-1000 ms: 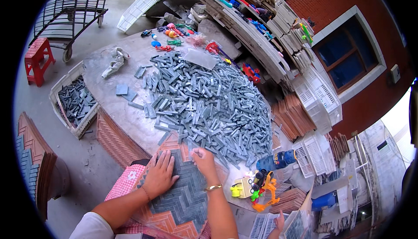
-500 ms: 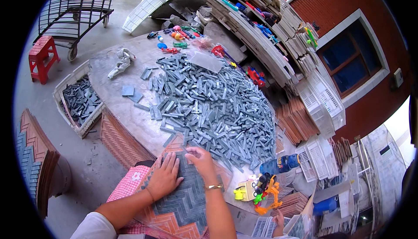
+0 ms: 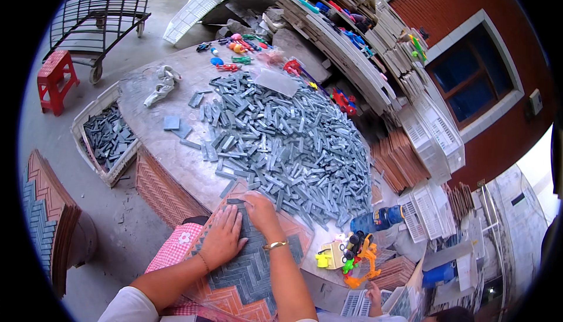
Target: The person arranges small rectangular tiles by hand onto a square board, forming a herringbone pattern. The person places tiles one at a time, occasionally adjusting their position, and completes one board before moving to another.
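Observation:
Across my lap leans an orange template board [image 3: 220, 296] with a zigzag border, its middle filled with grey tile strips [image 3: 245, 272] in a herringbone pattern. My left hand [image 3: 223, 237] lies on the laid strips, fingers stretched out toward the far end. At that far end, my right hand [image 3: 261, 212] has its thumb and fingers pinched together at the edge of the pattern, beside a dark strip near my left fingertips. Whatever sits in the pinch is hidden. Just beyond spreads a large heap of loose grey tile strips [image 3: 281, 134] on the table [image 3: 138, 96].
A white crate of strips [image 3: 108, 140] stands left, near a red stool [image 3: 57, 81] and stacked template boards [image 3: 50, 222]. Toy vehicles [image 3: 352, 260] and a blue bottle [image 3: 378, 219] sit at right. Another person's hand [image 3: 374, 298] shows at lower right.
My right hand has shifted slightly left and away from me, closer to the far edge of the board. My left hand stays nearly where it was.

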A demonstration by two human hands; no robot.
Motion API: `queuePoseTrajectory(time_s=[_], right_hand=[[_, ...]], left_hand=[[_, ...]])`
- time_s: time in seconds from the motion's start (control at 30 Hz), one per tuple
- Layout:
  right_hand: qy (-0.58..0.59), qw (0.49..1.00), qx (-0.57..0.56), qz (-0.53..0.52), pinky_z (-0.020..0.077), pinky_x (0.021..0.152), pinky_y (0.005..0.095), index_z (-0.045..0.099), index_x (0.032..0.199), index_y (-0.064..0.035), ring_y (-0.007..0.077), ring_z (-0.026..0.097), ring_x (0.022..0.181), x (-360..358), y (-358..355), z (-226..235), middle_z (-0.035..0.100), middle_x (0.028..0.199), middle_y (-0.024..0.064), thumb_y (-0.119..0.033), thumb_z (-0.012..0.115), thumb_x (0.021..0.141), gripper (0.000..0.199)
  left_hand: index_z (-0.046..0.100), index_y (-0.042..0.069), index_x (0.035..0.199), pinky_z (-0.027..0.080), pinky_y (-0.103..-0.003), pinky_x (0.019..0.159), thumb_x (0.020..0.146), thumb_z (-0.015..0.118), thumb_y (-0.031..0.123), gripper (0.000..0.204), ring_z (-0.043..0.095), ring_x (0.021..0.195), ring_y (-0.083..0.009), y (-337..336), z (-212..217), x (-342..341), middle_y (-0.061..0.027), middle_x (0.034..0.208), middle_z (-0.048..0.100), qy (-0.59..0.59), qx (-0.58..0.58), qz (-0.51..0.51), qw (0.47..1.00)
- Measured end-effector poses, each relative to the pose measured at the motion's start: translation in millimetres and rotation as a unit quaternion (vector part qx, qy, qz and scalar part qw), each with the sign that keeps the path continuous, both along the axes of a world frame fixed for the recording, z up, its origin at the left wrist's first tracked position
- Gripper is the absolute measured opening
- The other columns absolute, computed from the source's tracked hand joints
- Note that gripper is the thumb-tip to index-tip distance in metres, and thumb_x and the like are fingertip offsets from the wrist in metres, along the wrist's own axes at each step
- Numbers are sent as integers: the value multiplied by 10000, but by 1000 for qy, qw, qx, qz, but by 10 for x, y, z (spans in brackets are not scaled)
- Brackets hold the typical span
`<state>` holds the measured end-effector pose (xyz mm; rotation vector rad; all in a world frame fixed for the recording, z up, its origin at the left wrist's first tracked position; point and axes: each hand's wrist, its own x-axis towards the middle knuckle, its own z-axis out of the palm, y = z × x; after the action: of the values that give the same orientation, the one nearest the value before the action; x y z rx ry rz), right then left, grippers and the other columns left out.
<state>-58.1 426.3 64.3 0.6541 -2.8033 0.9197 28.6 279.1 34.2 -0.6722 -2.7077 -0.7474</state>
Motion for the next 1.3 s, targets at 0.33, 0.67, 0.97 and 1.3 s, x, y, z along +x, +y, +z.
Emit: queuePoseTrajectory(time_s=[0.33, 0.67, 0.97, 1.3], right_hand=[[-135, 911, -331, -207, 491, 755, 232, 633, 1075, 21, 94, 619, 843, 994, 310, 181, 680, 966, 79, -74, 599, 876, 223], [-126, 913, -292, -254, 508, 710, 238, 653, 1008, 24, 132, 653, 793, 2243, 481, -55, 689, 903, 106, -75, 615, 871, 173], [-56, 897, -307, -314, 502, 641, 269, 657, 941, 12, 193, 662, 724, 2540, 751, -82, 678, 832, 126, -37, 602, 853, 114], [-31, 891, -294, -345, 511, 653, 266, 666, 899, 30, 170, 665, 716, 2638, 826, -187, 686, 790, 119, -13, 608, 830, 100]], left_hand=[[572, -9, 1099, 451, -407, 849, 759, 595, 79, 351, 522, 1005, -335, -128, 160, -536, -164, 1089, 549, 57, 99, 49, 992], [637, 17, 900, 459, -394, 737, 754, 562, 37, 164, 548, 831, -321, -368, -34, -841, -129, 841, 561, 51, 51, -72, 995], [417, 99, 1277, 446, -418, 801, 729, 707, 229, 633, 507, 1029, -354, 177, 384, -1247, -169, 1058, 536, -64, 11, -83, 994], [439, 134, 1342, 440, -387, 872, 626, 739, 552, 882, 527, 1059, -310, 536, 304, -1620, -144, 1206, 486, 21, -163, -130, 978]])
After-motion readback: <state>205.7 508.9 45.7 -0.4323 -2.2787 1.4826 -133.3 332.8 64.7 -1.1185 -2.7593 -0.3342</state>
